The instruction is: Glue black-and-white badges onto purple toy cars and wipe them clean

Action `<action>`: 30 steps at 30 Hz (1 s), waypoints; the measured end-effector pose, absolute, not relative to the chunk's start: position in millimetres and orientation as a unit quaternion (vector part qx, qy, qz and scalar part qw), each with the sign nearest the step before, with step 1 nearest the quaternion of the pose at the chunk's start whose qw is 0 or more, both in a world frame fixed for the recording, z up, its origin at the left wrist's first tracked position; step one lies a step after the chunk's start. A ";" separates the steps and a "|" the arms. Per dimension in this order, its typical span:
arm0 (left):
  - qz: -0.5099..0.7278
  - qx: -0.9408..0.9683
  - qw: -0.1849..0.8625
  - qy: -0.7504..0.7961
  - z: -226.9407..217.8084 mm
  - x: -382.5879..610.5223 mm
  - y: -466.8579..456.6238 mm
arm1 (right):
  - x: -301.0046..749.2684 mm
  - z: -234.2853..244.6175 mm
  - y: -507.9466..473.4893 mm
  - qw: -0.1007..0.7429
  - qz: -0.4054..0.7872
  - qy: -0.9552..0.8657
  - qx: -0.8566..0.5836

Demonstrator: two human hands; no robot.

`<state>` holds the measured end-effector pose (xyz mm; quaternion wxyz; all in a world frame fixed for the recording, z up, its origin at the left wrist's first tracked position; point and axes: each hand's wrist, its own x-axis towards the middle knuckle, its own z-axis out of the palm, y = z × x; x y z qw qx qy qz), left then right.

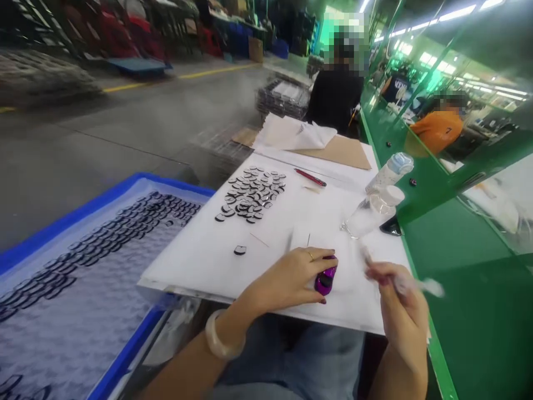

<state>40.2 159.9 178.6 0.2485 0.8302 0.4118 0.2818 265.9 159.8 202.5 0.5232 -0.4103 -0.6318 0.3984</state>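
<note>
My left hand [293, 275] is closed round a shiny purple toy car [325, 282] with a dark window, low on the white table near its front edge. To the right, my right hand [402, 303] grips a slim tool [431, 287] with a pale, rounded end. Motion blurs the tool, so its kind is unclear. A single small dark-edged curved piece [240, 250] lies left of my left hand. Farther back on the table is a cluster of similar pieces [252, 191]. Beyond my right hand stands a clear bottle with a white cap [370, 214].
A blue-rimmed tray [83, 208] at the left holds rows of dark-edged pieces. On the table [200, 258] lie a red utility knife [310, 177] and cardboard [337, 151]. Another bottle [389, 172] stands by the green ledge [449, 278]. A person in black [336, 97] sits ahead.
</note>
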 end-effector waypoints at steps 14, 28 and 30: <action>0.446 0.694 0.209 0.525 178.5 73.0 160.4 | 253.4 184.7 153.4 0.561 0.423 -0.614 -0.360; 0.440 0.690 0.234 0.525 179.6 70.5 159.6 | 249.0 206.6 168.7 0.605 0.608 -0.485 -0.172; 0.444 0.685 0.234 0.529 179.6 70.8 159.2 | 242.7 215.8 181.2 0.541 0.699 -0.443 -0.150</action>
